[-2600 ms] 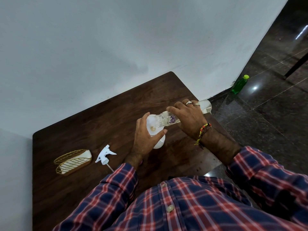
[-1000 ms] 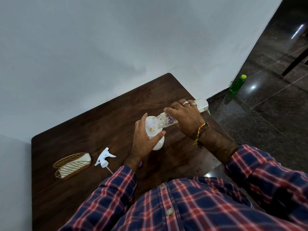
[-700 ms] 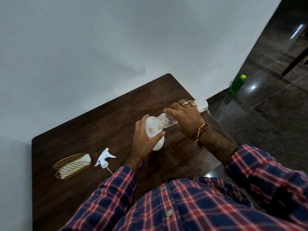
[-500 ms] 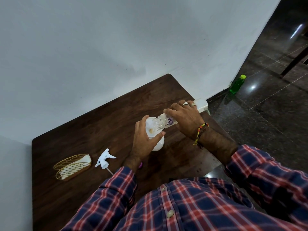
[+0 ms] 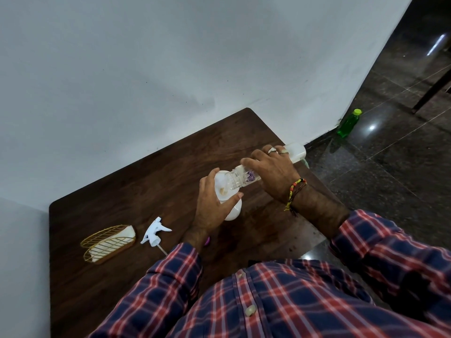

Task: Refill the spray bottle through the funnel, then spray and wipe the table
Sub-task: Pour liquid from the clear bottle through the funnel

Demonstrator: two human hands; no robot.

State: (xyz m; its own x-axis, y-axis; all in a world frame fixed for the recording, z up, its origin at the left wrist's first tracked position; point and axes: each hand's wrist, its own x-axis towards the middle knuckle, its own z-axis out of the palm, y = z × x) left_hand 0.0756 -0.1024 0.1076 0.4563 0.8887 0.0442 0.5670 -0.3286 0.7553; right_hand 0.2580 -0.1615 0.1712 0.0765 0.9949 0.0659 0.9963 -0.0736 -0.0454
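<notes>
A white funnel [image 5: 222, 185] sits on top of the white spray bottle [image 5: 233, 211], which stands on the dark wooden table [image 5: 151, 181]. My left hand [image 5: 212, 206] grips the funnel and bottle together. My right hand [image 5: 271, 172] holds a clear refill bottle [image 5: 240, 176] with a purple label, tipped on its side with its open mouth over the funnel. The bottle's pale base sticks out past my fingers. The white spray head [image 5: 154, 232] with its dip tube lies loose on the table to the left.
A gold wire holder with a white cloth or sponge [image 5: 108, 242] lies near the table's left side. A small pink thing [image 5: 207, 241] shows by my left wrist. A green bottle [image 5: 347, 123] stands on the dark floor by the wall. The table's right edge is beside my right forearm.
Both hands have kept their hold with the refill bottle tipped over the funnel. Only the view has shifted slightly.
</notes>
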